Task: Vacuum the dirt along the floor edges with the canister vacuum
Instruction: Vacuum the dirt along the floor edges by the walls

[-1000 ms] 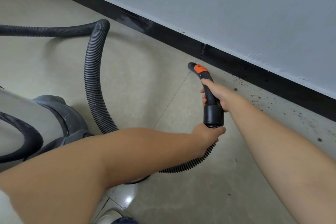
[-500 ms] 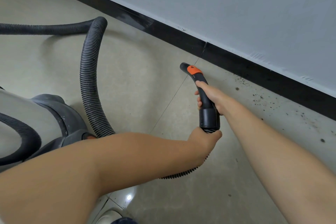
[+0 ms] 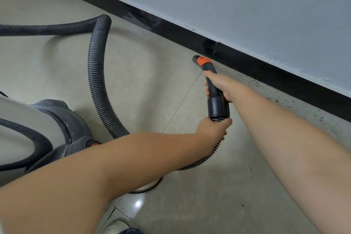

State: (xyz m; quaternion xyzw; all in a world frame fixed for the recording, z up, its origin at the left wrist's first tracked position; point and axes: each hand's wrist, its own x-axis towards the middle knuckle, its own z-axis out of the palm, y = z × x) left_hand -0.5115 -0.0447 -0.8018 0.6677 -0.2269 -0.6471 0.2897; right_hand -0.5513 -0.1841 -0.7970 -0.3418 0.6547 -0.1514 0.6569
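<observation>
dirt (image 3: 275,99), dark specks, lies along the black baseboard (image 3: 284,80) to the right. right hand (image 3: 221,86) has its fingers clamped on the black orange-tipped nozzle handle (image 3: 212,89); left hand (image 3: 213,129) grips the ribbed grey hose (image 3: 97,74). likely positioning; next, swing the tip rightward. grey canister (image 3: 38,129) sits left.

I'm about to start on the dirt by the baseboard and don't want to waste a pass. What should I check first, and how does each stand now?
1. Right hand grips the handle: ok.
2. Left hand holds the hose at the cuff: ok.
3. Nozzle tip over the dirt: not ok, the specks lie to its right.
4. Hose free of kinks: ok where visible.
5. Canister running: cannot tell.
</observation>
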